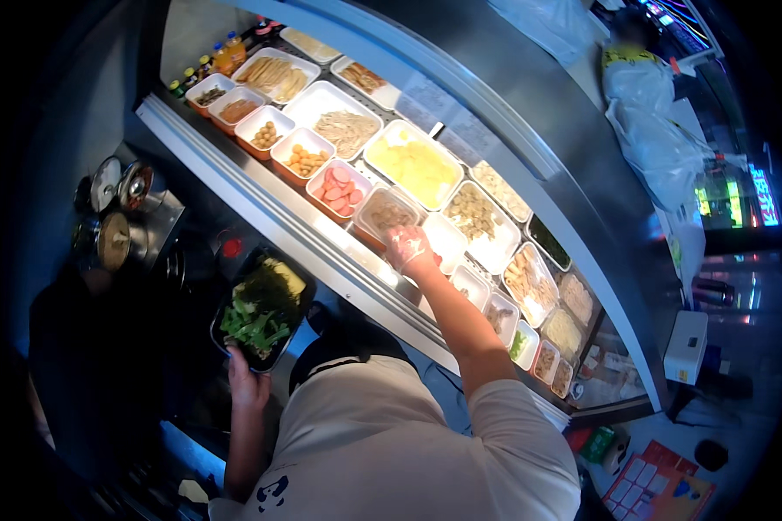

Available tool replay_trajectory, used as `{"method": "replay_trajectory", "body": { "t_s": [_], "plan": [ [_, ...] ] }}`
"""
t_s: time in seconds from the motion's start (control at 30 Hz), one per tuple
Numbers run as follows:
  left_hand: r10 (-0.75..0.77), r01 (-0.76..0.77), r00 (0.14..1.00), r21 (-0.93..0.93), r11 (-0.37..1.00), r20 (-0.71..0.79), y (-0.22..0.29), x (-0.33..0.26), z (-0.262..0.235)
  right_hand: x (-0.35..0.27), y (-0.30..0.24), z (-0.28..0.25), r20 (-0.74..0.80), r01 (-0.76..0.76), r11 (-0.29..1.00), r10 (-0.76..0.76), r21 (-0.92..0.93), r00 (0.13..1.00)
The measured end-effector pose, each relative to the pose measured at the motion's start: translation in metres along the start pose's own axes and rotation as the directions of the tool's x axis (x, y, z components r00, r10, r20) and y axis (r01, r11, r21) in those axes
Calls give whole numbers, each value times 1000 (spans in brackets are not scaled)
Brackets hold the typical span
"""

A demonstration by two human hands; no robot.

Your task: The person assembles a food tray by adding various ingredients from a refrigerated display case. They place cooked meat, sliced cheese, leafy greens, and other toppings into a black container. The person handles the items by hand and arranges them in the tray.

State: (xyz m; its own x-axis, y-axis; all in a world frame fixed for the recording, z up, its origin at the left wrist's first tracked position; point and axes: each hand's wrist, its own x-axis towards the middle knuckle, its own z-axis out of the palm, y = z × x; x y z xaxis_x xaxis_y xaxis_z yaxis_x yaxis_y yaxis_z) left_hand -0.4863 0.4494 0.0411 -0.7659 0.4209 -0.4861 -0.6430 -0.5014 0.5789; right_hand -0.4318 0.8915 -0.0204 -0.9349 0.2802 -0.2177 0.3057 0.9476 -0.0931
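Note:
My left hand (248,382) grips the near edge of a black tray (302,306), down at my left. Leafy greens (254,323), dark green strands (265,285) and a yellow food (288,276) lie in it. My right hand (411,249), shiny as if in a thin clear glove, reaches into the lit display case. Its curled fingers are at the near edge of a white tub of greyish-brown food (386,208); whatever they hold is hidden. Left of that tub sits one of pink sliced sausage (337,189); right of it is a white tub (446,236).
The case's metal front rail (278,227) runs between the tray and the tubs. Behind stand trays of yellow slices (415,165) and pale strips (346,130). Metal pots (135,187) stand at left, a person in dark clothes (104,347) beside me. Plastic bags (652,143) hang far right.

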Motion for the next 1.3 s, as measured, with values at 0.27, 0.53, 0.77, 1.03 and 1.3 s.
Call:
{"method": "replay_trajectory", "body": {
  "t_s": [0.27,0.53,0.77,1.03,1.3],
  "plan": [
    [3,-2,999,8,1000,-49,-6,-11,19,-14,24,-10,-384,109,981,-41,158,922],
    [68,-71,996,-47,996,-49,-18,-13,55,50,0,-49,-517,238,960,-132,146,846],
    [105,-111,982,-30,993,-156,-28,-35,62,116,-44,-23,-516,448,889,-339,99,787],
    [98,-98,969,11,995,-226,-43,-47,58,124,-27,14,-315,452,824,-353,340,881],
    [77,-75,981,17,997,-179,-48,-41,60,110,-18,-20,89,387,893,-415,231,905]
  ]
}}
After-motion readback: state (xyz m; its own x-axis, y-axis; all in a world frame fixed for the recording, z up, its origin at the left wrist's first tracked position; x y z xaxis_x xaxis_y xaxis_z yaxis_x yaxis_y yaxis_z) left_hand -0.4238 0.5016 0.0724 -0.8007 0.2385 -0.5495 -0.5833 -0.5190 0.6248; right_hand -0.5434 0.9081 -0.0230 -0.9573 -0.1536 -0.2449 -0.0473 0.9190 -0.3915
